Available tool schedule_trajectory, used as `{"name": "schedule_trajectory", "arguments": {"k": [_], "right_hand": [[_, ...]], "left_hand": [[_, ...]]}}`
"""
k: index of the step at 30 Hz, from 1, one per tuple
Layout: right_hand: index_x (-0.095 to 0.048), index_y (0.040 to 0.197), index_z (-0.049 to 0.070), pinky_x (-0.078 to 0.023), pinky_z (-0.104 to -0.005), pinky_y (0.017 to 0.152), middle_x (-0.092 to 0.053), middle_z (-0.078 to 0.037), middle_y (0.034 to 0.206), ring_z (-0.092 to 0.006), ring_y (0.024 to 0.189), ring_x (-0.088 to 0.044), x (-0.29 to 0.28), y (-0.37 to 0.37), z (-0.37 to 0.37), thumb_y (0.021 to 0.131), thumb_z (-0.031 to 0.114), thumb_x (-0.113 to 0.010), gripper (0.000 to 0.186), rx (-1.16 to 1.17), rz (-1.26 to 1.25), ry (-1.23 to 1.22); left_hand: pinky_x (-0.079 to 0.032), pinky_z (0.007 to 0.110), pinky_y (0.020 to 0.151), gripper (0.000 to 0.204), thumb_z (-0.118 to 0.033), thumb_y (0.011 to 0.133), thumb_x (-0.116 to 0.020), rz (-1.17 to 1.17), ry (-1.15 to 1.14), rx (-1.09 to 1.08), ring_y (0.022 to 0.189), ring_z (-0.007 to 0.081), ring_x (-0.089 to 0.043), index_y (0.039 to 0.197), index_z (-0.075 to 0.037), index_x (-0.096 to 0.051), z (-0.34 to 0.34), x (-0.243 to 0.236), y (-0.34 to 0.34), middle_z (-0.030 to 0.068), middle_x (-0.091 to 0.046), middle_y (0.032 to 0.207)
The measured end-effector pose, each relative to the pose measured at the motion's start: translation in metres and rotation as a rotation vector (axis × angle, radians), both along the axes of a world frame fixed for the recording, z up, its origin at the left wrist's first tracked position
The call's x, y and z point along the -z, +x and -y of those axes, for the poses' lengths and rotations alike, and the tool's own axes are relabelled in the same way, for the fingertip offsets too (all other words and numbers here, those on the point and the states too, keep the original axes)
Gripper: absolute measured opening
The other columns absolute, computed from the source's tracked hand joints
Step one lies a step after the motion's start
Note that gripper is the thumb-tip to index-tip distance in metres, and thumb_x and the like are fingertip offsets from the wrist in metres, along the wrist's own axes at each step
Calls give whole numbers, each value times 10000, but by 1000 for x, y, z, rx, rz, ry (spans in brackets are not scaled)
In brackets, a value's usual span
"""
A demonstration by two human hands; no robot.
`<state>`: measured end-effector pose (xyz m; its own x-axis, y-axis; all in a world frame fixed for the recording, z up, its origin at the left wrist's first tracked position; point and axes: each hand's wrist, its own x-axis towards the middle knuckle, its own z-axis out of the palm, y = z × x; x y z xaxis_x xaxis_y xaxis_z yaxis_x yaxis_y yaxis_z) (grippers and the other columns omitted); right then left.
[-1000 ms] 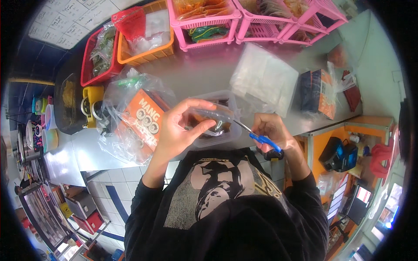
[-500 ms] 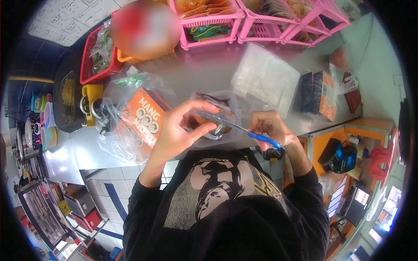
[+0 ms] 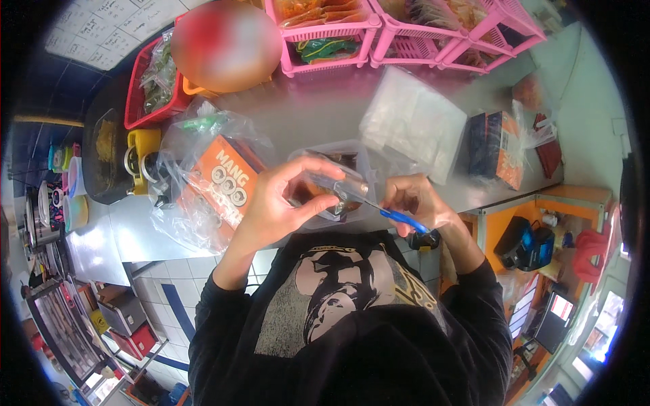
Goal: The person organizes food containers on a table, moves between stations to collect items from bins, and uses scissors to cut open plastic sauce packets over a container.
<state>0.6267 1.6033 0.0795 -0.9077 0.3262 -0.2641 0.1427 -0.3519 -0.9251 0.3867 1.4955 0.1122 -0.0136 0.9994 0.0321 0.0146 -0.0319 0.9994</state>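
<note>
My left hand point(image 3: 274, 206) is closed on a clear plastic packet point(image 3: 342, 179) with dark brown contents, holding it above a translucent container point(image 3: 362, 159) of brown items. My right hand point(image 3: 423, 203) grips blue-handled scissors point(image 3: 399, 218), their blades at the packet's right end; whether they cut through it is too small to tell. An orange printed box point(image 3: 223, 166) in a loose plastic bag point(image 3: 186, 216) lies left of my left hand. A stack of clear bags point(image 3: 413, 125) lies beyond my right hand.
Pink racks point(image 3: 409, 51) of packets, a red basket point(image 3: 135, 111) and an orange basket point(image 3: 193, 88) line the counter's back. A yellow device point(image 3: 142, 145) and black tray point(image 3: 98, 155) stand left; a dark-and-orange box point(image 3: 491, 149) stands right on the steel counter point(image 3: 305, 105).
My right hand has shifted a little left and the angle of the scissors has changed slightly against the packet. My left hand holds the packet in nearly the same place.
</note>
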Motion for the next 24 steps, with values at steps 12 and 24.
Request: {"name": "schedule_trajectory", "arguments": {"k": [12,24], "right_hand": [[-549,822,-20,-340,-173,482,-567,-28,700,-43,581,-511,-8,-7,-3,620,111,-827,367,-19,66,-84],[-537,799,-12,-351,-175,476,-552,-14,708,-28,577,-486,-1,-14,3,638,36,-800,312,24,-32,-141]], "left_hand": [[-488,212,713,364,62,723,-690,35,-83,87,969,123,-577,1051,-6,-550,-1,-1,1,88,-603,1043],[-490,222,733,388,75,700,-703,87,-137,141,935,119,-581,1048,-1,-548,-3,4,-1,83,-603,1036]]}}
